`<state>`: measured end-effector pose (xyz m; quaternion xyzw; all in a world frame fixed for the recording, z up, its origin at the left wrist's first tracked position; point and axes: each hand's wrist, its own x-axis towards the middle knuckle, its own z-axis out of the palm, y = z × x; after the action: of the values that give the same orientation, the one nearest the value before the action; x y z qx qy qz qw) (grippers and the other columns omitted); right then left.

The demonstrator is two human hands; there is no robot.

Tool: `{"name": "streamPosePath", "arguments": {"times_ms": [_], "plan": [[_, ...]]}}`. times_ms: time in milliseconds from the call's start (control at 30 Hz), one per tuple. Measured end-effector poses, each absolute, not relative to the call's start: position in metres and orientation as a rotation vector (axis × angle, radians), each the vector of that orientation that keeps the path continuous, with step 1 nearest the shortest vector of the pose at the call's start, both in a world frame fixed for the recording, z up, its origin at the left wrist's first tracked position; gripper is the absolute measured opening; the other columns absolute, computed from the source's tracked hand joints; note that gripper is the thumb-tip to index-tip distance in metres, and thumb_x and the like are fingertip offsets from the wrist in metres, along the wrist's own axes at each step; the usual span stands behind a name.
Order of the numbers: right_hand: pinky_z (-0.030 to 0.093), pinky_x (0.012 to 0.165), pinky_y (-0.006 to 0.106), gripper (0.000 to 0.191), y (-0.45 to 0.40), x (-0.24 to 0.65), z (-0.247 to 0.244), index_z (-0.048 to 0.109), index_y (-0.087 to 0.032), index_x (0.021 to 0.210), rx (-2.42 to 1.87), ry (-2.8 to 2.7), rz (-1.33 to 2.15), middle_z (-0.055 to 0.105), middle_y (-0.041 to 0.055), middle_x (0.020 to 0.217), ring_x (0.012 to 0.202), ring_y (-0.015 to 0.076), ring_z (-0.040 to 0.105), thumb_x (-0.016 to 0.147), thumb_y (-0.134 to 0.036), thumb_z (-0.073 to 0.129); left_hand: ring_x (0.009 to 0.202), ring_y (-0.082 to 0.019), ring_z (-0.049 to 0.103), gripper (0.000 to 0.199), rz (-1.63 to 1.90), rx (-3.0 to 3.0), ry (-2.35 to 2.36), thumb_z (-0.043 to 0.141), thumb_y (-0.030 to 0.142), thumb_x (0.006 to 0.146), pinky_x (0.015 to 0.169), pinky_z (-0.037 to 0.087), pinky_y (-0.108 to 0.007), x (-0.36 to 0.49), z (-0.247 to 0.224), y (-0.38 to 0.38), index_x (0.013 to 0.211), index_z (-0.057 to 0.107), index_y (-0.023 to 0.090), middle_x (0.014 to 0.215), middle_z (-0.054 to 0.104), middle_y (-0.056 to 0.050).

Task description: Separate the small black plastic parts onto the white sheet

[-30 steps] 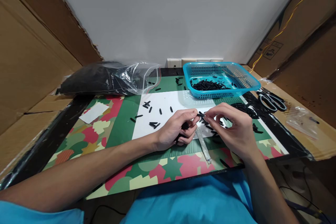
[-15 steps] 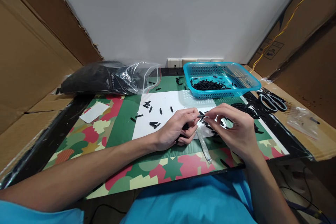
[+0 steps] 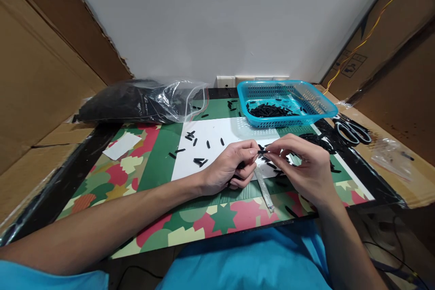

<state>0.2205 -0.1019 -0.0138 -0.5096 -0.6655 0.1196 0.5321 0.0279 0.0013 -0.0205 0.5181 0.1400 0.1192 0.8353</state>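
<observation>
Pieces point(image 3: 208, 144) black; sheet under them point(image 3: 210, 127) white. Far-right basket point(image 3: 272, 122) translucent blue. Mat point(image 3: 156, 163) green — near and left parts camouflage-style: pink, green, cream. Near-left sleeve point(image 3: 50, 274) bright blue — far wall point(image 3: 220, 18) pale grey.

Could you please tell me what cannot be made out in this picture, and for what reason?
In the head view:
Dark material inside the left hand: curled fingers hide most of it.
Small black piece: too small for detail; the left hand and right hand cover its ends.
Plastic bag: contents too dark to tell apart.
Right forearm: bottom edge cuts it off.
</observation>
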Motion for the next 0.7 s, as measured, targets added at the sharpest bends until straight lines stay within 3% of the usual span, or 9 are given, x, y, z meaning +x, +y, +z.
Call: {"name": "streamPosePath", "arguments": {"times_ms": [500, 700], "plan": [[0.054, 0.065, 0.03, 0.008, -0.101, 0.22, -0.014, 0.075, -0.024, 0.098, -1.22, -1.588, 0.306, 0.075, 0.0035, 0.09, 0.076, 0.0179, 0.067, 0.102, -0.018, 0.071, 0.041, -0.007, 0.02, 0.023, 0.247, 1.101, 0.331, 0.056, 0.044, 0.106, 0.039, 0.022, -0.013, 0.027, -0.018, 0.002, 0.097, 0.044, 0.027, 0.054, 0.031, 0.014], [0.053, 0.064, 0.03, 0.007, -0.089, 0.237, 0.015, 0.075, -0.023, 0.096, -1.322, -1.767, 0.319, 0.075, 0.0019, 0.087, 0.076, 0.0176, 0.068, 0.102, -0.023, 0.072, 0.041, -0.008, 0.02, 0.031, 0.242, 1.097, 0.356, 0.046, 0.053, 0.108, 0.04, 0.02, -0.014, 0.029, -0.013, 0.001, 0.095, 0.047, 0.026, 0.053, 0.027, 0.013]]}}
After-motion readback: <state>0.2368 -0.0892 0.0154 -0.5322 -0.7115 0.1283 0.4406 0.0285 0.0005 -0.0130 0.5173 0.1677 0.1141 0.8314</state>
